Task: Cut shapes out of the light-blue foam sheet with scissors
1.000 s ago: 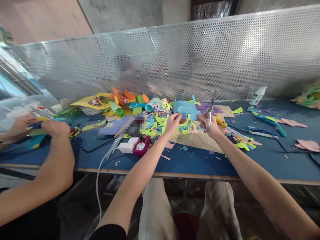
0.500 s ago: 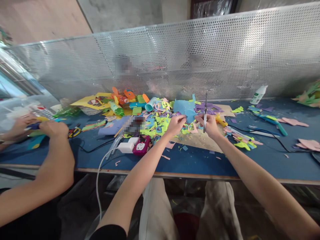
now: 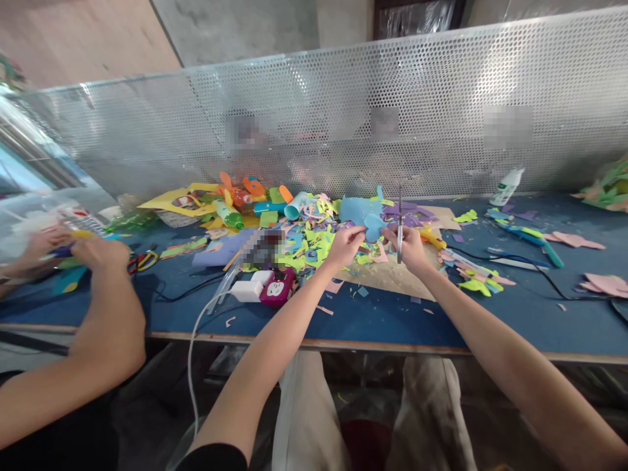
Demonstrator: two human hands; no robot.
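Note:
Between my hands is a small blue paper piece (image 3: 375,226) with a rounded outline. My left hand (image 3: 347,245) pinches its left edge. The fingers of my right hand (image 3: 406,247) are closed at its right edge, and a thin metal tool, seen edge-on and looking like scissors (image 3: 400,229), stands upright in that hand. Just behind lies a larger blue sheet (image 3: 360,209). Brown paper (image 3: 397,278) is spread under my hands, with green, blue and pink scraps (image 3: 314,245) heaped to the left.
A purple power adapter (image 3: 277,288) with white plugs and a cable sits left of my forearm. A co-worker's hands (image 3: 101,254) are at the far left. Bottles and paper shapes line the back; a white bottle (image 3: 507,186) stands at the right, near a perforated metal panel (image 3: 314,124).
The blue piece has turned slightly between my fingers, and the metal tool has shifted a little left. The co-worker's near hand has moved slightly left.

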